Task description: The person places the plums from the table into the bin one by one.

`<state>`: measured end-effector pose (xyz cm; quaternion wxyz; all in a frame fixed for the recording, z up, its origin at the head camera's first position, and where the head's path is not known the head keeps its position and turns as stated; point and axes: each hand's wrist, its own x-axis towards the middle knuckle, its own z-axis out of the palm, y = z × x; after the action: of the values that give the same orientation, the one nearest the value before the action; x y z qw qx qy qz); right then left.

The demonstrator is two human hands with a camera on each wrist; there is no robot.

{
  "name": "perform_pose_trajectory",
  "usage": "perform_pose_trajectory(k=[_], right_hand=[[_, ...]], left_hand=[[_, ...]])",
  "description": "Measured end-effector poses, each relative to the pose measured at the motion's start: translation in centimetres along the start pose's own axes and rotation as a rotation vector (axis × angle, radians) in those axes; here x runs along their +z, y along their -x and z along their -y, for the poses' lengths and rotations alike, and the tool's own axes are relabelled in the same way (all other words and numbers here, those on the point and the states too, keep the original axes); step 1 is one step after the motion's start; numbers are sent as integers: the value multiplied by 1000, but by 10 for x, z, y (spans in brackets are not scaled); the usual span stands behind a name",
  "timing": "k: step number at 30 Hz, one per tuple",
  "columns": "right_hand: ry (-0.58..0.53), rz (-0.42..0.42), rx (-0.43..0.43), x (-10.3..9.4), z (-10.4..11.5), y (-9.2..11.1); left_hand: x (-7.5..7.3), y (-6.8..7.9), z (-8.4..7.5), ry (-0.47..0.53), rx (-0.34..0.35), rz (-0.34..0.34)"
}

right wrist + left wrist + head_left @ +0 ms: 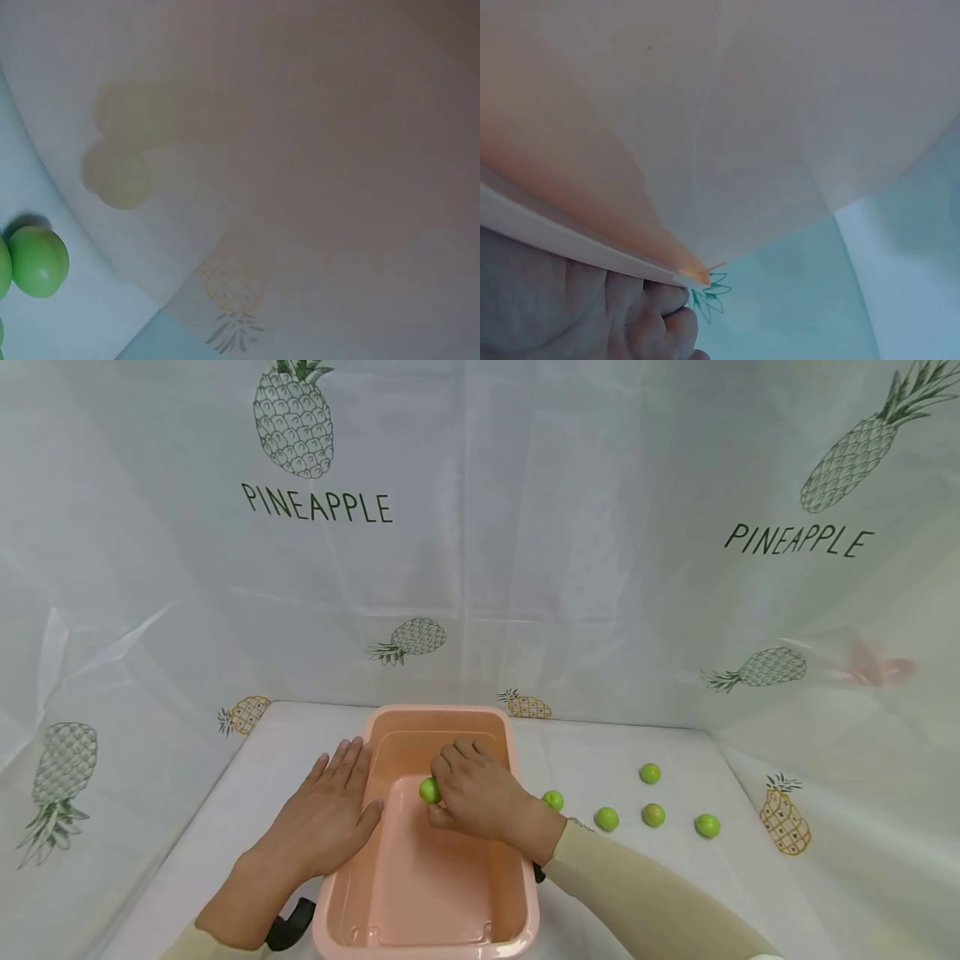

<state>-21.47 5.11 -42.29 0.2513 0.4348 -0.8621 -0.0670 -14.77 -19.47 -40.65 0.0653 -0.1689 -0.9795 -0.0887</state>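
A pink plastic basin [431, 902] stands in front of me, and its inner floor shows bare plastic. Over its middle, my right hand [476, 789] pinches a small round green fruit [430, 791] between thumb and fingers, knuckles up. My left hand [330, 814] lies flat against the basin's left rim with its fingers straight and pointing away from me. In the left wrist view, the curled-looking fingertips [679, 322] show just outside the pale rim [577, 244].
Right of the basin, several more green fruits [607, 818] lie scattered on the white tabletop [750, 885]; one [552, 800] sits close to my right wrist. A pineapple-print sheet [555, 527] rises behind and along both sides. Much of the right wrist view is hazy.
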Motion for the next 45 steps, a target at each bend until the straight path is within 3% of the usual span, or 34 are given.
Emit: perform_pose_trajectory(k=[9,21,29,45], right_hand=[[6,35,10,1,0,-1],[27,18,4,-2,-1,-1],[47,95,7,-3,1,-1],[-13,29,29,-3,-2,0]], left_hand=[[0,-1,0,7,1,0],[0,-2,0,12,3,-3],[0,0,-1,21,1,4],[3,0,0,50,2,-2]])
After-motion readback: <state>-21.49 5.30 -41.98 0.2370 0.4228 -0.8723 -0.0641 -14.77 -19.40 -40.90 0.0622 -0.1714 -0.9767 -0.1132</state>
